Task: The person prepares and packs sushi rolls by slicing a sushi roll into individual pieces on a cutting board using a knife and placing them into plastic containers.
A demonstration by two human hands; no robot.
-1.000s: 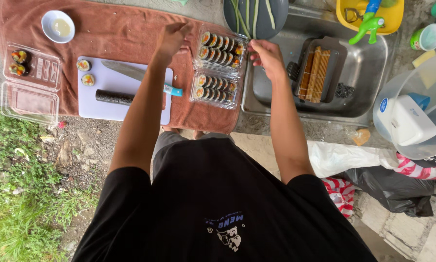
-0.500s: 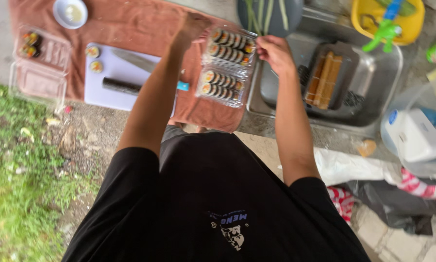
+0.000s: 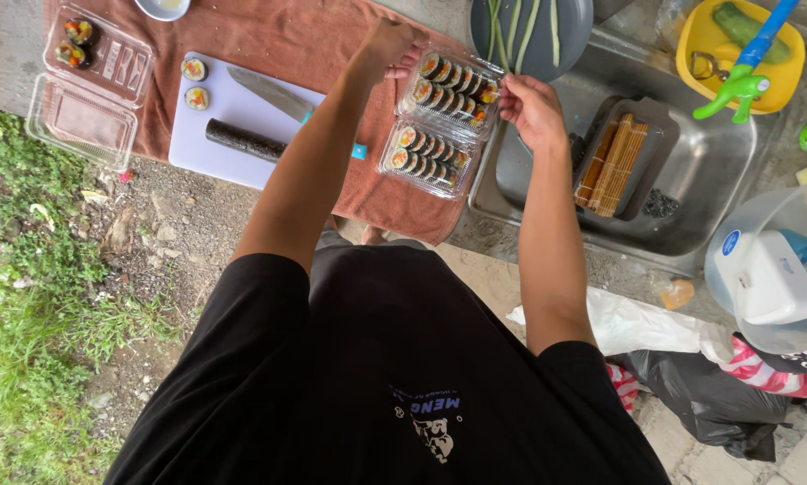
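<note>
A clear plastic clamshell container (image 3: 439, 121) lies open on a brown towel (image 3: 269, 36), both halves packed with rows of sliced seaweed rice rolls. My left hand (image 3: 390, 45) curls its fingers over the far left corner of the upper half. My right hand (image 3: 529, 108) pinches the right edge of the same half. Both arms reach forward over my black shirt.
Left of the container, a white cutting board (image 3: 233, 112) carries a knife (image 3: 273, 94), an uncut roll (image 3: 246, 141) and two slices (image 3: 194, 81). A second clamshell (image 3: 89, 81) lies further left. A steel sink (image 3: 691, 171) with a bamboo mat (image 3: 615, 157) is to the right, a dark plate (image 3: 529, 36) behind.
Both hands stay at the sushi container. My right hand has closed in on its right edge; the left hand has settled on the far corner. The view has shifted slightly.
</note>
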